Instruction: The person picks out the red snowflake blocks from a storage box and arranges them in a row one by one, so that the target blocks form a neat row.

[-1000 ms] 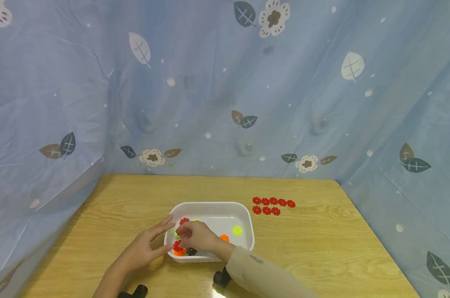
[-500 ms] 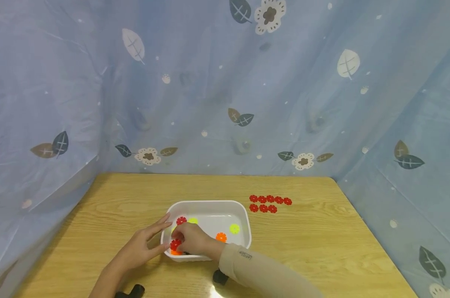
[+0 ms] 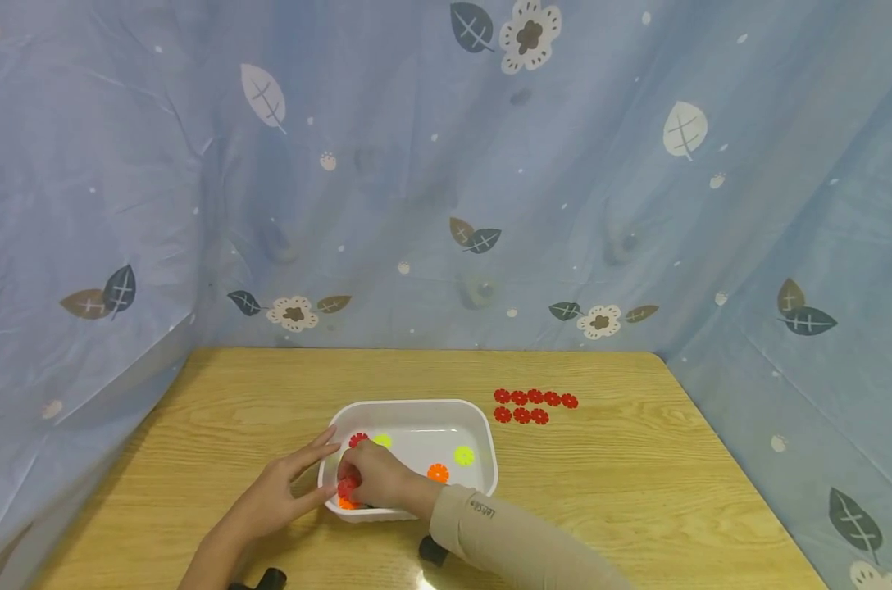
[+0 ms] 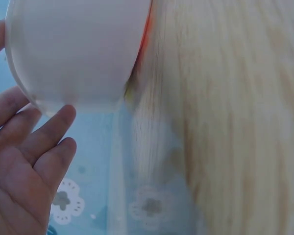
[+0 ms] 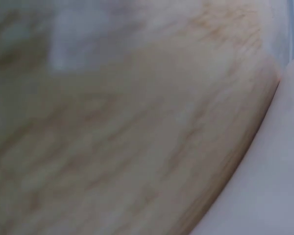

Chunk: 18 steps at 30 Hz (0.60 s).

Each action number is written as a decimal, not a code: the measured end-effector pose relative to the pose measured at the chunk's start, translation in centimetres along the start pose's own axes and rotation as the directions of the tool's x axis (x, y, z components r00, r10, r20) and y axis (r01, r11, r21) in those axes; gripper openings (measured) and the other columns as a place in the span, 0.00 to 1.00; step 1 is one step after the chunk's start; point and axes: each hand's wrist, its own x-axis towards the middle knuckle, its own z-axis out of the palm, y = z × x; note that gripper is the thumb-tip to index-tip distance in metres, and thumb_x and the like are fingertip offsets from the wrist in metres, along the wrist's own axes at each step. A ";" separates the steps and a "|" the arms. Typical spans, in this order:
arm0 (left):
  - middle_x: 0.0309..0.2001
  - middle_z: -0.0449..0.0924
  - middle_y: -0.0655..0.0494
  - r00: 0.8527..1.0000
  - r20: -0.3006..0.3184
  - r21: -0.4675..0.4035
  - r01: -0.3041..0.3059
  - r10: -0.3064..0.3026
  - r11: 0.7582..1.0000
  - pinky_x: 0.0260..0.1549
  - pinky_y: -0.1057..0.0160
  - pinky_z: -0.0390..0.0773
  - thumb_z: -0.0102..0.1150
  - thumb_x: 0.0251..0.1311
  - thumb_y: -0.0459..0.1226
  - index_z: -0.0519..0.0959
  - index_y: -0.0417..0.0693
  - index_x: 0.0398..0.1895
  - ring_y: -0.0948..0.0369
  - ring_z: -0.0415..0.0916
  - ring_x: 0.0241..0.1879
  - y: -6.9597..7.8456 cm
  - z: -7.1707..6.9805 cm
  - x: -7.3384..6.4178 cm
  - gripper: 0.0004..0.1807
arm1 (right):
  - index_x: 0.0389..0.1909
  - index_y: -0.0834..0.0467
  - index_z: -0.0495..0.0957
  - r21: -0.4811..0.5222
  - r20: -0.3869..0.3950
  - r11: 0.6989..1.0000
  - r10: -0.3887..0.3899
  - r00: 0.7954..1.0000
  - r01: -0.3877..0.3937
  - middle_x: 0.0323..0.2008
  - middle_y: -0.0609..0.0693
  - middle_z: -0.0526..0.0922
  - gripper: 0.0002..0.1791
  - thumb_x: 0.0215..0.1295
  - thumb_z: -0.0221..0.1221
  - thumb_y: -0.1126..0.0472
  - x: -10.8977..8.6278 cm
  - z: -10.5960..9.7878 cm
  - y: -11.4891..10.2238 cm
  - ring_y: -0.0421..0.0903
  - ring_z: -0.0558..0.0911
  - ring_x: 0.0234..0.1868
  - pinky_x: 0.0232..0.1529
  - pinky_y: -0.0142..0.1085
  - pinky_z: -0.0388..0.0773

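In the head view, my right hand (image 3: pixel 380 475) reaches into the left end of a white plastic tray (image 3: pixel 483 434). Its curled fingers and thumb pinch a notched red plastic disc (image 3: pixel 348 489) above an orange disc (image 3: pixel 348 504). Spread around the tray's left end, my left hand (image 3: pixel 284 487) touches the wall with fairly straight fingers and thumb. The left wrist view shows those fingers (image 4: pixel 56 127) against the tray's outside wall (image 4: pixel 78 54). Another red disc (image 3: pixel 358 439) and a yellow disc (image 3: pixel 383 442) lie beyond my right hand, which partly hides the tray floor.
Two rows of red discs (image 3: pixel 535 397) lie on the wooden table (image 3: pixel 616 475) right of the tray. Inside the tray's right half are an orange disc (image 3: pixel 438 473) and a yellow-green disc (image 3: pixel 464 456). A patterned blue curtain (image 3: pixel 387 205) surrounds the table.
My right hand's fingertips have closed on the red disc at the tray's near left corner. The left hand keeps its place on the tray. The head view has shifted slightly.
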 end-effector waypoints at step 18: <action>0.69 0.63 0.53 0.999 -0.025 0.034 -0.038 0.038 0.999 0.56 0.51 0.75 0.64 0.57 0.42 0.73 0.49 0.62 0.49 0.67 0.63 -0.2 0.1 0.0 0.28 | 0.39 0.55 0.82 0.203 -0.042 0.969 0.150 0.988 -0.138 0.29 0.40 0.81 0.14 0.50 0.68 0.68 -0.5 -0.4 -0.1 0.30 0.74 0.30 0.37 0.21 0.74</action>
